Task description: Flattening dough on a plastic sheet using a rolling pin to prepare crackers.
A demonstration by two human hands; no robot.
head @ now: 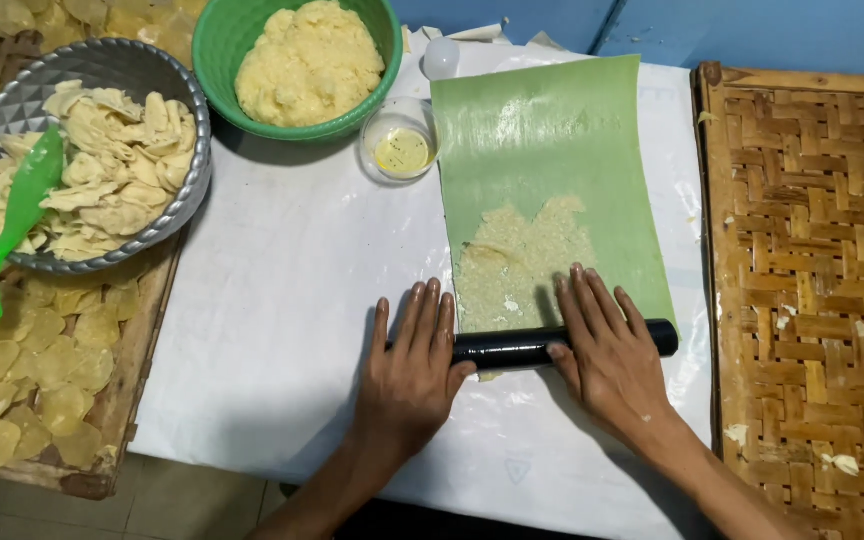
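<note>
On worktop, white plastic sheet [292, 300] cover, seen from the person's side:

- Black rolling pin [522, 347]: lies crosswise at near end of green sheet, under both hands.
- Left hand [410, 375]: flat, palm down on pin's left end; grip spread, fingers straight and close together, pinching nothing.
- Right hand [607, 350]: flat, palm down on pin's right part; grip spread, fingers fanned fwd onto the sheet, thumb against the pin.
- Green sheet [552, 140]: long rectangle, laid lengthwise away from the person, on the white cover.
- Flattened dough [522, 260]: pale, thin, ragged-edged patch on near half of green sheet, just beyond the pin; fingertips of right hand touch its edge.
- Small clear dish [400, 140]: w/ yellowish liquid, just left of green sheet's far part.
- Green bowl [214, 50]: far side, holds mound of yellow dough [307, 62].
- Metal fluted basin [12, 110]: far left, filled w/ pale folded dough pieces [122, 170]; green plastic scoop [12, 225] leans over its near-left rim.
- Wooden tray [132, 380]: left, under basin; covered w/ thin yellowish rounds [42, 370], overlapping.
- Woven bamboo tray [812, 270]: right of worktop, a few dough scraps on it.
- Blue wall [752, 30]: behind, far edge.
</note>
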